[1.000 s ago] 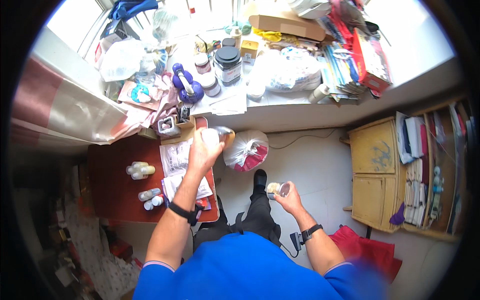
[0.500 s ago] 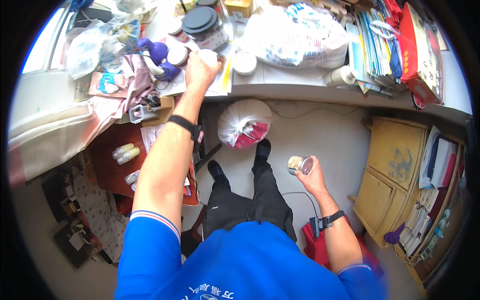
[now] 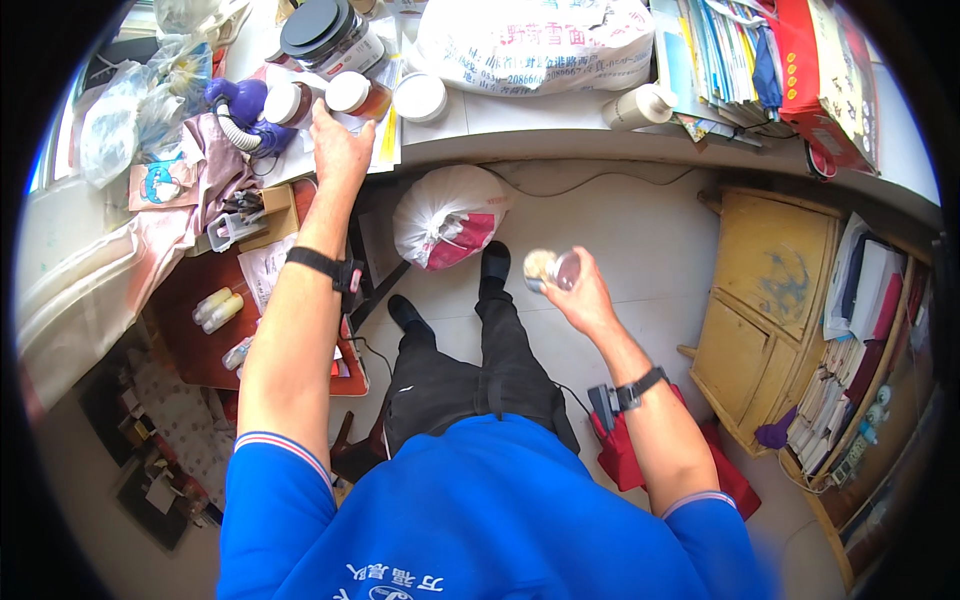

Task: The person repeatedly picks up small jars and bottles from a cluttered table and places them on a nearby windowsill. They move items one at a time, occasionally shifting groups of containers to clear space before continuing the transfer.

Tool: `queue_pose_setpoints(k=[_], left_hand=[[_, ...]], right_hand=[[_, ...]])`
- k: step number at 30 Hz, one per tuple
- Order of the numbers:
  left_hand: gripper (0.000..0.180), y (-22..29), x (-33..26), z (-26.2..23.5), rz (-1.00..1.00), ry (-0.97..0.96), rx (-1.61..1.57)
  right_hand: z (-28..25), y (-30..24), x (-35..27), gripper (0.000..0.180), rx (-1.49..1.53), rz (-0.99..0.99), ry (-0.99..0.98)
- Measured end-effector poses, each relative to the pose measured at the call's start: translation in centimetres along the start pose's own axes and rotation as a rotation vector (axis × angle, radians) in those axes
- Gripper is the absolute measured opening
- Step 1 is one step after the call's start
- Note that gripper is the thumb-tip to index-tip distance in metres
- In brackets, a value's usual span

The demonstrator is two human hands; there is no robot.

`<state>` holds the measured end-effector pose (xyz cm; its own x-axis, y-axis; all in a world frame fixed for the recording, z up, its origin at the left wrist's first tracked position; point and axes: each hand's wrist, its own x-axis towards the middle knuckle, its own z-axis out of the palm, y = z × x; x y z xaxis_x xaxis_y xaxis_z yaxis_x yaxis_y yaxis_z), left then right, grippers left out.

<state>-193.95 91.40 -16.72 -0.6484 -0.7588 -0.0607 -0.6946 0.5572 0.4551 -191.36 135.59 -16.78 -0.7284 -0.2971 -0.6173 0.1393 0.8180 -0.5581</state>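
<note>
Clamped in my right hand (image 3: 585, 295), low over the pale floor tiles: a small clear jar (image 3: 552, 269) tipped on its side, something pale inside; contents unclear. Beyond it on the floor, a knotted white plastic bag (image 3: 447, 215) with red showing through. Farther, my left hand (image 3: 338, 150) rests on the white counter (image 3: 520, 112), fingers loosely apart, gripping nothing, just short of an amber jar with a white lid (image 3: 352, 94). Beside that, another white-capped brown jar (image 3: 289, 103); behind them, a large black-lidded tub (image 3: 322, 30).
</note>
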Motion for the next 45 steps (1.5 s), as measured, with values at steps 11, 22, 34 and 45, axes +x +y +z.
queue_pose_setpoints(k=[11, 22, 34, 45], left_hand=[[0.074, -3.3, -17.2, -2.8, -0.093, -0.371, -0.435], [0.073, -4.7, -28.9, -4.8, -0.322, -0.613, -0.507], [0.068, -5.8, -29.0, -5.1, -0.294, -0.697, -0.473], [0.063, -10.4, -31.1, -9.6, -0.235, -0.669, -0.481]], right_hand=[[-0.7, -17.2, 12.3, 0.102, -0.157, -0.292, 0.143], [4.2, -18.8, 13.5, 0.102, -0.125, -0.185, 0.339], [4.7, -18.6, 15.0, 0.084, -0.034, -0.125, 0.462], [6.5, -2.2, 6.6, 0.07, -0.331, 0.001, -0.017]])
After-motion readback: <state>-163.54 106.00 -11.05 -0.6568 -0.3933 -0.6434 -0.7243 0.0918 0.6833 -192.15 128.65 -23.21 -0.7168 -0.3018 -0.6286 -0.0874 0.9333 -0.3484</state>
